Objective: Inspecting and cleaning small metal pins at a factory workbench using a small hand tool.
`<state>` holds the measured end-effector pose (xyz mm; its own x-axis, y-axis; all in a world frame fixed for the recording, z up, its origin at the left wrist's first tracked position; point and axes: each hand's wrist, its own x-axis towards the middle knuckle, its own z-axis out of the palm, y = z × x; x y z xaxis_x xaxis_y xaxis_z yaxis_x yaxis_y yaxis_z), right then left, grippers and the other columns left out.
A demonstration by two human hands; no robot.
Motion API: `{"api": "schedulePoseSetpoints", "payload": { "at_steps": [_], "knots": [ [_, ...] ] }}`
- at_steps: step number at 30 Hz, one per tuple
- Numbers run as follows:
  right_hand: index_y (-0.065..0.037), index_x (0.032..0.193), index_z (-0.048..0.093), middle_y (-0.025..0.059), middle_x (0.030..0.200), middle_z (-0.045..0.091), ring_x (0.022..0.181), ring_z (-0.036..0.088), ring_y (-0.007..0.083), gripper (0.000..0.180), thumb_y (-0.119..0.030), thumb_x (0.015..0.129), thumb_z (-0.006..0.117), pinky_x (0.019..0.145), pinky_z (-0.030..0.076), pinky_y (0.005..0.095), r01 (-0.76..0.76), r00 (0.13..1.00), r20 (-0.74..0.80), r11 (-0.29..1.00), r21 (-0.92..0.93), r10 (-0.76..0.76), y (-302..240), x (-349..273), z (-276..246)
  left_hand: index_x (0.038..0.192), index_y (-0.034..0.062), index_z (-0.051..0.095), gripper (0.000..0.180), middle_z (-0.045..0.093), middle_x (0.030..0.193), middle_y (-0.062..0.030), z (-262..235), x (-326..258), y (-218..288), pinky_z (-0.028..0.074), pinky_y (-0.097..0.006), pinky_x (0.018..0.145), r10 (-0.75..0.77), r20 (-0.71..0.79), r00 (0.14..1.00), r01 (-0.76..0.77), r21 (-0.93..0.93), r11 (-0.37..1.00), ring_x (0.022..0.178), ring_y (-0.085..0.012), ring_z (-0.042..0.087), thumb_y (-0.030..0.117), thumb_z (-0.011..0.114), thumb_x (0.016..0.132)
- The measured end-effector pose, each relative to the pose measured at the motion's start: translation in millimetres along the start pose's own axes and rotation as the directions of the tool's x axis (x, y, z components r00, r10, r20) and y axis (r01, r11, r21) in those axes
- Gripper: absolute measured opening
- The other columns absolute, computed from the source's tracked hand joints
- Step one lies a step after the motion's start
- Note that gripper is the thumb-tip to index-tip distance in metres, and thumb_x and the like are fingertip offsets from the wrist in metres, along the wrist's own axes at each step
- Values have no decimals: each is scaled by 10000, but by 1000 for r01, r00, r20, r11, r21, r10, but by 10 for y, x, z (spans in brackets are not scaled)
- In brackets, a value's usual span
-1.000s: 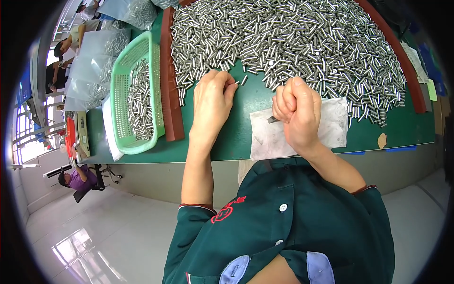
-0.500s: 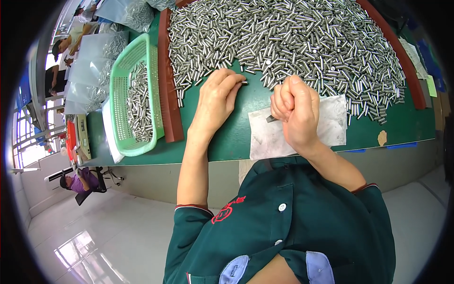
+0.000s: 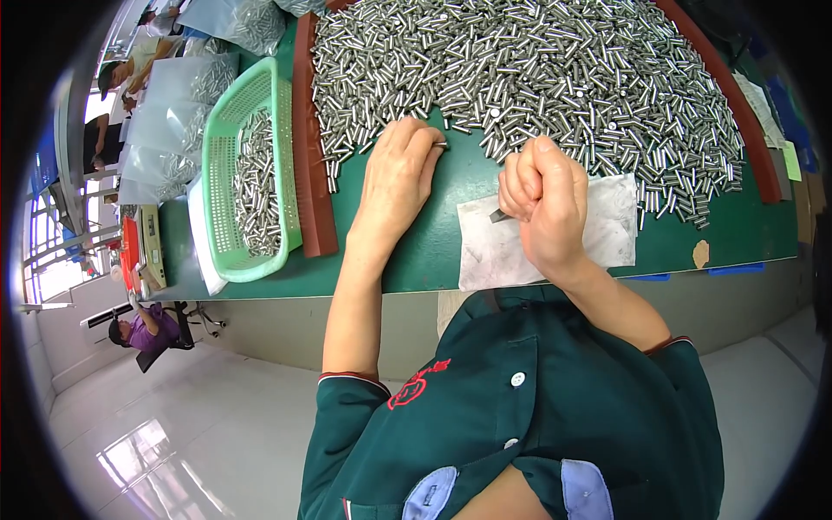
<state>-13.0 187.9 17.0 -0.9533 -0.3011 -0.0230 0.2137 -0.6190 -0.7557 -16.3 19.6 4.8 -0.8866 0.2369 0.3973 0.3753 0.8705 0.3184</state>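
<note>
My left hand (image 3: pixel 397 182) is over the green tabletop, its fingers closed on a small metal pin (image 3: pixel 441 144) whose end shows past the fingertips. My right hand (image 3: pixel 552 204) is a fist above a stained white cloth (image 3: pixel 485 260). A short dark, flat-ended piece (image 3: pixel 497 216) sticks out of that fist; the rest of it is hidden, so I cannot tell its kind. Beyond both hands spreads a large heap of shiny metal pins (image 3: pixel 537 78), its near edge close to my left fingertips.
Red-brown rails (image 3: pixel 314 199) border the heap at left and right. Left of the rail stands a green plastic basket (image 3: pixel 290 208) holding pins. Further left are clear bags of pins (image 3: pixel 160 113) and a scale (image 3: pixel 152 251). A seated person (image 3: pixel 147 329) is at lower left.
My left hand has turned slightly and its fingers have curled, so less of the pin shows. My right hand stays almost where it was, still clenched.
</note>
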Motion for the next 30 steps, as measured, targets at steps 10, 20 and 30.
{"api": "schedulePoseSetpoints", "payload": {
  "at_steps": [10, 20, 30],
  "knots": [
    [-82, 553, 293, -11, 459, 289, 400, 213, 53, 364, -199, 897, 305, 380, 192, 212, -13, 1000, 6, 999, 46, 13, 16, -2, -21, 947, -33, 559, 147, 602, 861, -96, -36, -117, 121, 455, -225, 703, -487, 205, 849, 404, -846, 348, 756, -116, 560, 27, 499, 826],
    [-72, 553, 303, -12, 468, 306, 405, 231, 46, 359, -188, 893, 318, 380, 200, 204, -8, 1000, -1, 998, 58, 8, 7, 6, -17, 943, -28, 544, 136, 600, 869, -110, -10, -109, 109, 463, -233, 689, -456, 192, 869, 375, -857, 354, 740, -119, 562, 20, 483, 831],
    [-73, 559, 301, -13, 469, 297, 404, 230, 48, 357, -199, 892, 321, 382, 200, 205, -10, 1000, 0, 998, 61, 10, 11, 13, -19, 1060, -95, 461, 319, 579, 941, -208, -57, -148, -78, 495, -244, 677, -313, 563, 765, 448, -814, -369, 730, -174, 598, 157, 452, 864]
  ]
}}
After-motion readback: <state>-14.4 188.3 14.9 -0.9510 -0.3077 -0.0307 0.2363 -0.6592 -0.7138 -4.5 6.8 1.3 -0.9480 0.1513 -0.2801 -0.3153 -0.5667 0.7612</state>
